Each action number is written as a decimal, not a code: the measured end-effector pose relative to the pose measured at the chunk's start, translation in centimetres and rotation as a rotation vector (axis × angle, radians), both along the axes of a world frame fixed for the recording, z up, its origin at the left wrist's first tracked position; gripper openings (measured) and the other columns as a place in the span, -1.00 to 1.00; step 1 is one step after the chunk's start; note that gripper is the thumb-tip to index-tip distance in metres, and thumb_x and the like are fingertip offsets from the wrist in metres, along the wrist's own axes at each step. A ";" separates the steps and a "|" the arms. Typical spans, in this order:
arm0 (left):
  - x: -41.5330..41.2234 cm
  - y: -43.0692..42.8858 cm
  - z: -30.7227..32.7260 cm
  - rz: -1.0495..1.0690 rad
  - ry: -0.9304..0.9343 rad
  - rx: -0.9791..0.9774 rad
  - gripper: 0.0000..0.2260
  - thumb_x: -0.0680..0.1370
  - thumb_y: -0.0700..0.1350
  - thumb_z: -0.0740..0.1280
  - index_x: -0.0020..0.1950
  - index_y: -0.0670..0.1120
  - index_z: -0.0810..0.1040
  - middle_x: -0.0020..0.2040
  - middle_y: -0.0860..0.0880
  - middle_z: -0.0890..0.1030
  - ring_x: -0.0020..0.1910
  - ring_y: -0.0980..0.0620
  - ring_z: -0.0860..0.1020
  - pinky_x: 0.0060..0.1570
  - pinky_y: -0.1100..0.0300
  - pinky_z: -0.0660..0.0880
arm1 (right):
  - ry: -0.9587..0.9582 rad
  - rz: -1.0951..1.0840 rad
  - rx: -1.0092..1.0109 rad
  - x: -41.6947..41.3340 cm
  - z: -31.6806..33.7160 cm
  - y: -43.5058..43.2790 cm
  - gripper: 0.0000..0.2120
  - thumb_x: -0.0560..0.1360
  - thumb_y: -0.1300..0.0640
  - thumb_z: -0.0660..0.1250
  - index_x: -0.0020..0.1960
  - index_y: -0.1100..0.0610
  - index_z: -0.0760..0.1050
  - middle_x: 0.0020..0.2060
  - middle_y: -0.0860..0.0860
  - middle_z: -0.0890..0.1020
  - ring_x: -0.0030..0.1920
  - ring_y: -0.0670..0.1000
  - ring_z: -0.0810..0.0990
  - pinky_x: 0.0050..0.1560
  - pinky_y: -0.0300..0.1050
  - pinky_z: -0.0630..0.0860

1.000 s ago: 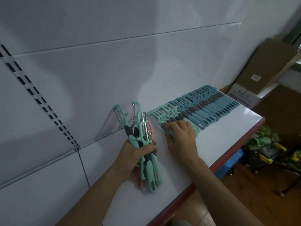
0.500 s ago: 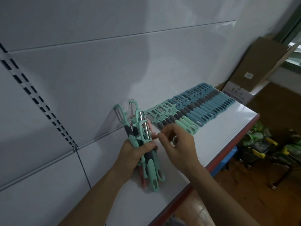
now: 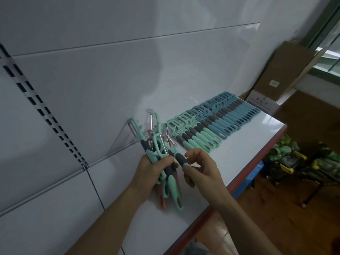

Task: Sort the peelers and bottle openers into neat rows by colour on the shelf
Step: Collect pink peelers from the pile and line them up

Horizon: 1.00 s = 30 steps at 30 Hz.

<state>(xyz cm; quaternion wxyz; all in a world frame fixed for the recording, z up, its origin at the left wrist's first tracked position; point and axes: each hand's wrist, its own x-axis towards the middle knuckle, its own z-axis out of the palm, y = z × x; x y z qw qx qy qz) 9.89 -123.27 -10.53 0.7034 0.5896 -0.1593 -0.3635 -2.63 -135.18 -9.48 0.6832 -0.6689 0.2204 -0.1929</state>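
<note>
Much of the bundle (image 3: pixel 159 144) is hidden. The left hand (image 3: pixel 151 172) is wrapped round its middle, so the number of tools in it cannot be told. Whether any is a bottle opener is also hard to make out. Above the fist stand mint plastic heads with thin steel blades. Below it hang slotted mint handle ends and a few pink handles (image 3: pixel 162 200), partly covered by the mint.

The right hand (image 3: pixel 202 174), just beside the left, pinches one peeler (image 3: pixel 181 160) by its dark grey matte grip, between thumb and forefinger. The lower handle disappears behind the palm, and the head is lost among the bundle's blades. Both forearms are cut off by the bottom edge.

The shelf (image 3: pixel 244 142) is a smooth, glossy white board with a red front edge. On it lies the row (image 3: pixel 204 138): peelers side by side and touching, heads toward the back panel (image 3: pixel 128 70). Each has a grey rubbery collar and an oval slot at the handle end. The near ones are mint and the far ones blue; the farthest heads blur together.

A slotted metal upright (image 3: pixel 35 102) runs down the panel at left. Past the shelf's far end leans a cardboard box (image 3: pixel 287 69). The things on the wooden floor (image 3: pixel 294 218) at right are too dim to name.
</note>
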 end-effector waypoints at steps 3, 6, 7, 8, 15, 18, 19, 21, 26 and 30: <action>0.0 0.0 0.2 -0.002 0.031 -0.005 -0.77 0.41 -0.07 0.41 -0.11 -0.22 0.72 -0.12 -0.28 0.71 -0.17 -0.18 0.67 -0.14 0.03 0.60 | -0.007 -0.040 0.019 -0.1 -0.1 0.5 -0.82 0.59 0.41 0.26 0.07 0.16 0.45 -0.19 -0.01 0.54 -0.45 0.02 0.39 -0.45 -0.14 0.32; -0.3 -0.1 0.3 0.040 0.071 -0.045 -0.80 0.41 -0.07 0.41 -0.15 -0.20 0.71 -0.12 -0.21 0.71 -0.11 -0.15 0.68 -0.13 0.03 0.61 | -0.007 -0.183 -0.155 0.0 -0.5 0.8 -0.74 0.54 0.38 0.31 0.00 0.02 0.48 -0.14 -0.03 0.56 -0.38 0.05 0.44 -0.41 -0.07 0.41; -0.4 -0.1 0.2 0.053 0.080 -0.052 -0.82 0.41 -0.06 0.42 -0.18 -0.17 0.71 -0.13 -0.19 0.70 -0.10 -0.14 0.67 -0.11 0.03 0.61 | -0.006 -0.241 -0.237 0.1 -0.5 0.9 -0.73 0.53 0.36 0.33 0.00 -0.01 0.49 -0.13 -0.05 0.56 -0.32 0.06 0.48 -0.36 -0.05 0.45; -0.5 -0.2 0.2 0.062 0.090 -0.060 -0.84 0.41 -0.06 0.42 -0.21 -0.14 0.70 -0.14 -0.18 0.69 -0.09 -0.14 0.67 -0.10 0.02 0.60 | -0.003 -0.299 -0.298 0.2 -0.4 0.8 -0.73 0.51 0.35 0.36 0.00 -0.02 0.49 -0.13 -0.08 0.56 -0.25 0.03 0.52 -0.30 -0.09 0.49; -0.7 -0.3 0.3 0.128 0.097 -0.043 -0.86 0.40 -0.06 0.43 -0.27 -0.12 0.66 -0.20 -0.15 0.70 -0.11 -0.15 0.69 -0.12 0.04 0.62 | 0.202 -0.328 -0.687 3.2 0.9 -1.7 -0.74 0.45 0.14 0.54 0.06 -0.04 0.54 -0.09 -0.20 0.58 -0.13 -0.21 0.53 -0.16 -0.42 0.39; -0.8 -0.2 0.2 0.154 0.121 -0.055 -0.81 0.40 -0.08 0.43 -0.16 -0.21 0.62 -0.24 -0.16 0.68 -0.12 -0.13 0.70 -0.15 0.06 0.64 | 0.190 -0.340 -0.718 4.7 0.4 -2.4 -0.73 0.50 0.11 0.52 0.15 0.01 0.54 -0.03 -0.13 0.56 -0.09 -0.17 0.50 -0.09 -0.34 0.40; -0.8 -0.2 0.2 0.156 0.124 -0.060 -0.79 0.40 -0.08 0.43 -0.13 -0.23 0.61 -0.23 -0.16 0.68 -0.12 -0.12 0.70 -0.16 0.07 0.64 | 0.185 -0.355 -0.706 5.0 0.2 -2.6 -0.72 0.51 0.12 0.50 0.18 0.01 0.54 -0.01 -0.12 0.56 -0.07 -0.15 0.51 -0.05 -0.27 0.45; -0.8 -0.1 0.2 0.155 0.117 -0.059 -0.76 0.40 -0.08 0.43 -0.09 -0.25 0.61 -0.21 -0.18 0.68 -0.12 -0.12 0.70 -0.16 0.07 0.65 | 0.181 -0.369 -0.715 5.4 0.0 -3.0 -0.72 0.52 0.12 0.50 0.20 0.02 0.55 0.01 -0.12 0.55 -0.02 -0.10 0.54 0.01 -0.17 0.53; -0.2 0.5 0.1 0.126 0.079 -0.009 -0.74 0.41 -0.07 0.44 -0.07 -0.26 0.61 -0.18 -0.22 0.70 -0.09 -0.16 0.70 -0.14 0.04 0.64 | 0.141 -0.287 -0.924 5.6 -1.0 -3.1 -0.83 0.56 0.19 0.41 0.15 0.10 0.59 0.04 -0.04 0.55 -0.02 -0.13 0.46 0.02 -0.25 0.46; 0.0 1.4 -0.2 0.083 0.080 -0.029 -0.72 0.36 -0.07 0.49 -0.06 -0.24 0.64 -0.12 -0.31 0.68 -0.09 -0.20 0.68 -0.04 -0.09 0.62 | 0.141 -0.212 -1.089 5.7 -2.7 -3.1 -0.78 0.55 0.31 0.36 0.19 0.19 0.55 0.07 0.10 0.53 -0.01 0.06 0.52 -0.05 -0.08 0.51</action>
